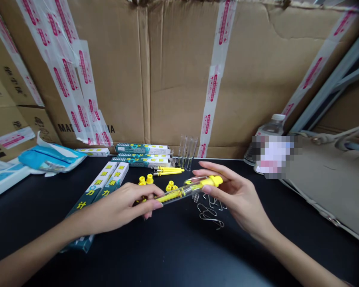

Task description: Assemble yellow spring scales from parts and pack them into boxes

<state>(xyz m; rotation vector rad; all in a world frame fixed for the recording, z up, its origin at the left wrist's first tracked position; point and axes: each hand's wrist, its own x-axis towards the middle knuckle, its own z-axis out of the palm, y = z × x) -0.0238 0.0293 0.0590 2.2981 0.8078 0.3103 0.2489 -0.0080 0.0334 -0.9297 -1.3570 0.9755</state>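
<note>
A clear tube (187, 190) with a yellow scale rod inside is held slantwise over the black table. My left hand (131, 205) pinches its lower left end between thumb and fingers. At its upper right end, my right hand (231, 191) grips the yellow cap (214, 181). Behind the tube lie small yellow caps (171, 186) and more yellow caps (149, 179) near my left fingers. Yellow rods with springs (169, 171) rest farther back. Several metal hooks (211, 217) lie below my right hand. Clear tubes (187, 153) stand upright at the back.
Long printed boxes (91, 195) lie at the left, with stacked boxes (143, 155) behind. A blue packet (52, 157) is at the far left. A plastic bottle (273, 125), a pixelated item and a beige bag (332, 179) occupy the right. Large cardboard (176, 79) walls the back.
</note>
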